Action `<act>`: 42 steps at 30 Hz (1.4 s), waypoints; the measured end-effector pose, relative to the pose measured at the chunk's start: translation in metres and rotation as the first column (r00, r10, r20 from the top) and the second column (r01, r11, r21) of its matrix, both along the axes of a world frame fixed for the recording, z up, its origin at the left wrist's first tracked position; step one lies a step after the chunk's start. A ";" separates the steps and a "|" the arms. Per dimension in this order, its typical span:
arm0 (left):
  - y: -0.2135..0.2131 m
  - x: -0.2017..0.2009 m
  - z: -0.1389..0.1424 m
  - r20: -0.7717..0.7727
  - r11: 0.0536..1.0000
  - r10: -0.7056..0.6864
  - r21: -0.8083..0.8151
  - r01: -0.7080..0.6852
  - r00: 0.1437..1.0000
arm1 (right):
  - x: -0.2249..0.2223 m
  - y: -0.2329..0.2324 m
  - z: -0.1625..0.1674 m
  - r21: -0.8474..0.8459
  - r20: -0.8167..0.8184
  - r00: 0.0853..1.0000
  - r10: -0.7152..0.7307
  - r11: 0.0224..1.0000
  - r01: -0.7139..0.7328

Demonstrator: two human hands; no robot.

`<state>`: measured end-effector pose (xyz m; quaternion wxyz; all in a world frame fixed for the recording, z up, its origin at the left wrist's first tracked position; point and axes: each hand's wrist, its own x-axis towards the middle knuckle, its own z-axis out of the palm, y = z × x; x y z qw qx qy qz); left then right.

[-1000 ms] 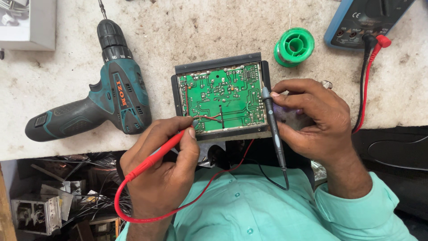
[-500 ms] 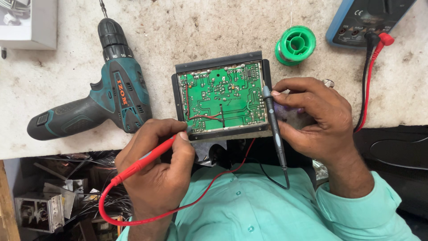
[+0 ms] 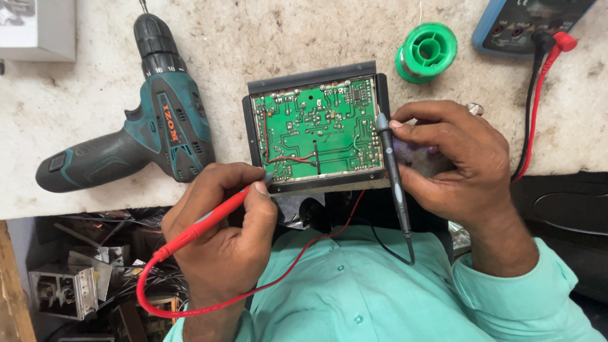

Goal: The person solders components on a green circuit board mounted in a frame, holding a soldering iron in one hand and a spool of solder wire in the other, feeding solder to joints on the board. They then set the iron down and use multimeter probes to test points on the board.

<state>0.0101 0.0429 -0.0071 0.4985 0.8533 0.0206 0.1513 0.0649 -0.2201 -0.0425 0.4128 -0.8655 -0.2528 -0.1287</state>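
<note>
A green circuit board [image 3: 320, 130] in a black frame sits at the near edge of the pale worktop [image 3: 266, 38]. My left hand [image 3: 221, 237] grips a red test probe [image 3: 209, 218], its tip touching the board's lower left corner. My right hand [image 3: 453, 161] holds a black test probe [image 3: 392, 168] upright against the board's right edge, its tip near the upper right side. A red lead [image 3: 190, 307] loops from the red probe below my wrist. A black lead [image 3: 386, 244] trails over my teal shirt.
A teal and black cordless drill [image 3: 136, 136] lies left of the board. A green solder spool [image 3: 427, 50] stands behind it. A blue multimeter [image 3: 525, 25] with red and black plugs is at the back right. Metal scrap [image 3: 69, 278] sits below the bench, left.
My left hand slid down and left a little, so the red probe tip went from the red wire area to the board's lower left corner. The right hand stayed put.
</note>
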 end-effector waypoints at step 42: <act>-0.010 0.001 0.013 0.029 0.973 -0.035 0.228 0.028 0.999 | 0.003 -0.007 0.008 -0.008 -0.002 1.000 -0.018 1.000 0.018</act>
